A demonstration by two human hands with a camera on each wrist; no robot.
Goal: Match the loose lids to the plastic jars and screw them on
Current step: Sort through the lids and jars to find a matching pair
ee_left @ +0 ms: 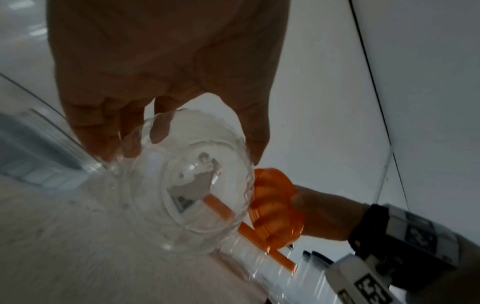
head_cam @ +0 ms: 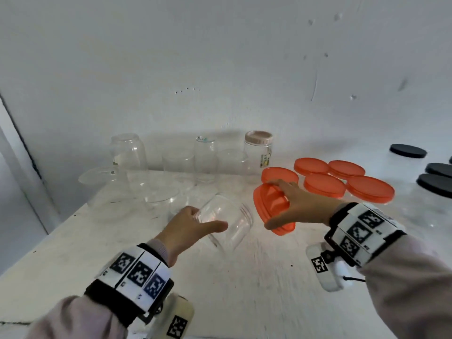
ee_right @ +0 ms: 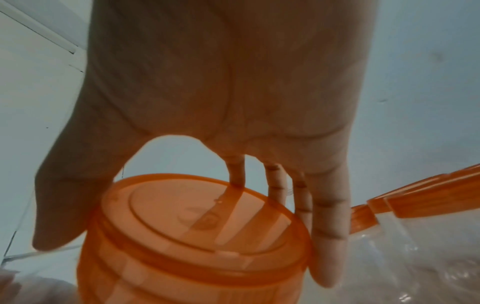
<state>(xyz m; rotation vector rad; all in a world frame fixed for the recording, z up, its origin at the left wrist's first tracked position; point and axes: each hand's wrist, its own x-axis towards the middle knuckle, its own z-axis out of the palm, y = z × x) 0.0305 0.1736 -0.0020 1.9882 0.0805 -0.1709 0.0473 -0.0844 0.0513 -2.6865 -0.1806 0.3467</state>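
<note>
My left hand [head_cam: 198, 223] grips a clear plastic jar [head_cam: 226, 220], tilted with its threaded mouth toward the right; in the left wrist view the fingers [ee_left: 161, 127] curl round the jar [ee_left: 197, 195]. My right hand [head_cam: 293, 206] holds a translucent orange lid [head_cam: 270, 209] by its rim, thumb below and fingers above, just right of the jar's mouth and apart from it. The right wrist view shows that lid [ee_right: 197, 226] from its top, my fingers [ee_right: 327, 226] along its edge.
Several more orange lids [head_cam: 325, 185] cluster at the right, and black lids [head_cam: 435, 182] sit at the far right. Open clear jars [head_cam: 129, 152] and one beige-lidded jar [head_cam: 258, 152] line the wall behind the white table [head_cam: 244, 277].
</note>
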